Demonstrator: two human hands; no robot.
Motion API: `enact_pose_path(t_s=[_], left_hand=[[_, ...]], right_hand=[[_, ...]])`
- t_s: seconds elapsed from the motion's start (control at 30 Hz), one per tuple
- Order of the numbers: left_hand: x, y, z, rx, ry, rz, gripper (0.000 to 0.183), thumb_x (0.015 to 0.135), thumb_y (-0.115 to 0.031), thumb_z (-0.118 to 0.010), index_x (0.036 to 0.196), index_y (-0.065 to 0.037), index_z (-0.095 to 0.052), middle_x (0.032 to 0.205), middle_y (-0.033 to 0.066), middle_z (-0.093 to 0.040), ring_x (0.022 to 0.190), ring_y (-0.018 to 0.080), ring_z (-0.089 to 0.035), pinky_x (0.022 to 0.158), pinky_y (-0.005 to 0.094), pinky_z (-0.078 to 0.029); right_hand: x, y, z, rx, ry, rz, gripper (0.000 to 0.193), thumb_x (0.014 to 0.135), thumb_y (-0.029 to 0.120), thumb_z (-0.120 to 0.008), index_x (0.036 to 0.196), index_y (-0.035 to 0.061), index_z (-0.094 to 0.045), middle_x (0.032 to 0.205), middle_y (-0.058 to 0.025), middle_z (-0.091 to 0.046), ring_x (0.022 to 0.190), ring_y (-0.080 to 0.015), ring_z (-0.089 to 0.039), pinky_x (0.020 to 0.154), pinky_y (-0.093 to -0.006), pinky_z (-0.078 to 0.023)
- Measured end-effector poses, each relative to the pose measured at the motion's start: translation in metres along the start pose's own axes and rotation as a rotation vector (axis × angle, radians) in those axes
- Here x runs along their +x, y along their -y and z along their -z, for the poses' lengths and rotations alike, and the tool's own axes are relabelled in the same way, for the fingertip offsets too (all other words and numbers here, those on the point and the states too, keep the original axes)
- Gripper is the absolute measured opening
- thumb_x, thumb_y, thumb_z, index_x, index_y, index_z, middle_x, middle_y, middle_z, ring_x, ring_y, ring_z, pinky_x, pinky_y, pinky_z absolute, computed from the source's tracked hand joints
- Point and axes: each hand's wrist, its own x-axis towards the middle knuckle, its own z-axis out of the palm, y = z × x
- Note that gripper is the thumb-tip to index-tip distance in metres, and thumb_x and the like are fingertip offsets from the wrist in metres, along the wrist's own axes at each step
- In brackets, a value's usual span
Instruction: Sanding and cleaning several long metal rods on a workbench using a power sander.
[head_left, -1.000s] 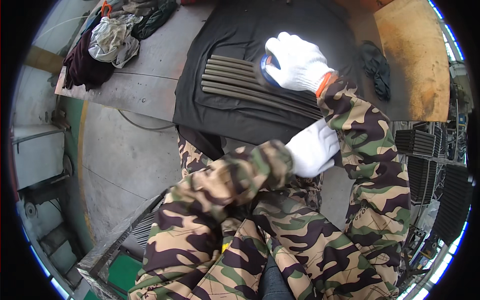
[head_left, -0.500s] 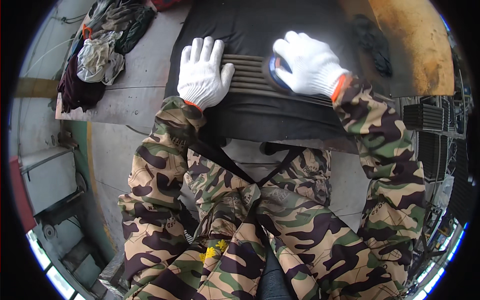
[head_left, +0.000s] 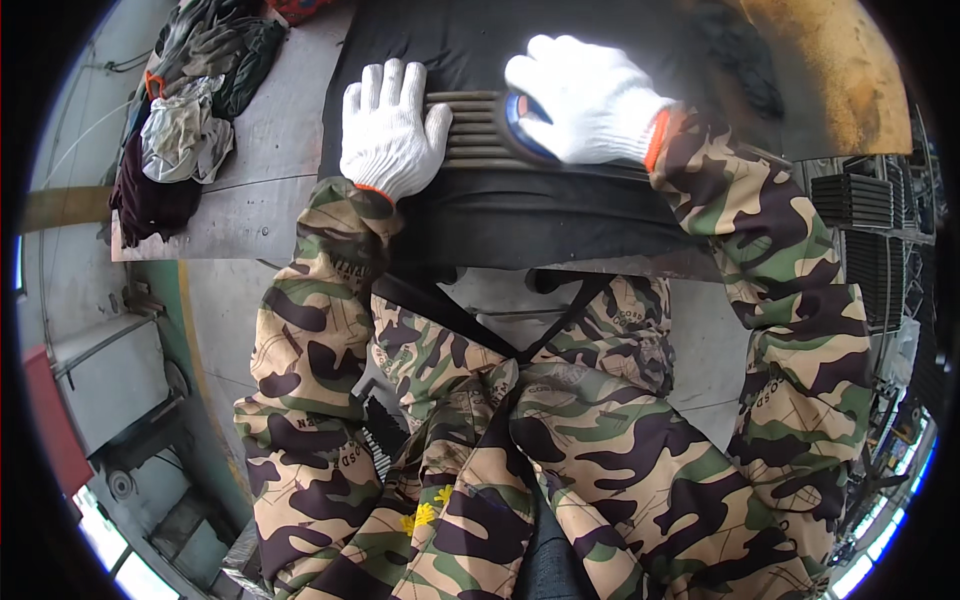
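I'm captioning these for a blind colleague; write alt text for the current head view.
A person's gloved left hand lies flat over the left ends of dark rods on black cloth; the gloved right hand grips a rounded blue tool over them. Crumpled fabric lies at left.

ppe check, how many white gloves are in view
2: left glove, spread at the left end of the rods; right glove, holding a blue-rimmed round tool. The cloth pile at left could hide more.

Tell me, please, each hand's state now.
Left white-gloved hand: open, flat over slim dark metal rods.
Right white-gloved hand: closed on a round blue-edged tool.
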Motion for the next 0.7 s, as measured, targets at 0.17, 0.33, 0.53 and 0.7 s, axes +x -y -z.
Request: enact_pose_path(t_s=[0.17,0.33,0.53,0.7], left_hand=[[0.013,0.008,-0.018,0.058,-0.1,-0.003,0.054,0.103,-0.037,-0.063,0.142,0.0,-0.063,0.141,0.0204,-0.063,0.129,0.0392,-0.057,0.11,0.0501,-0.044],[0.022,0.01,-0.022,0.078,-0.117,-0.024,0.05,0.102,-0.037,-0.063,0.137,-0.001,-0.064,0.133,0.0171,-0.064,0.122,0.0365,-0.059,0.103,0.0485,-0.047],[0.022,0.009,-0.023,0.071,-0.115,-0.03,0.049,0.102,-0.037,-0.064,0.136,-0.001,-0.064,0.131,0.0177,-0.064,0.121,0.0372,-0.059,0.102,0.0486,-0.047],[0.024,0.01,-0.031,0.048,-0.267,-0.081,0.039,0.097,-0.034,-0.067,0.12,-0.003,-0.067,0.116,0.0161,-0.066,0.109,0.0355,-0.06,0.093,0.0492,-0.047]], right_hand=[[-0.007,-0.002,0.001,-0.058,0.051,-0.06,0.033,0.097,0.03,-0.068,0.121,0.0079,-0.066,0.112,-0.016,-0.067,0.104,-0.0351,-0.072,0.087,-0.0497,-0.062],[0.0,-0.005,0.002,-0.027,0.068,-0.055,0.031,0.099,0.031,-0.067,0.12,0.0077,-0.065,0.115,-0.0156,-0.065,0.106,-0.0351,-0.07,0.089,-0.0497,-0.06],[-0.001,0.001,-0.001,-0.03,0.042,-0.038,0.031,0.099,0.032,-0.067,0.122,0.0107,-0.066,0.112,-0.0147,-0.066,0.105,-0.0345,-0.07,0.089,-0.0494,-0.06],[0.007,-0.018,-0.01,-0.03,-0.04,-0.01,0.029,0.097,0.03,-0.067,0.117,0.0096,-0.067,0.107,-0.0176,-0.068,0.096,-0.0365,-0.073,0.081,-0.0519,-0.061]])
